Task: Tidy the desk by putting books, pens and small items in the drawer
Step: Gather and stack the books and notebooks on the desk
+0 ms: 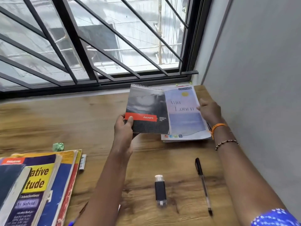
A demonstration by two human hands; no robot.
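Spiral pad (147, 111) in left hand (123, 128).

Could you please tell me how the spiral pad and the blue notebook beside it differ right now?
The spiral pad is dark with a red band; the blue notebook is pale. The pad is smaller. The left hand holds the pad lifted, while the notebook lies on the desk under the right hand. Both show their covers.

The stack of yellow, blue and red paperback books (37, 188) is cut off by the left and bottom edges. The pale blue notebook's (184, 111) left part is hidden by the black spiral pad (148, 111).
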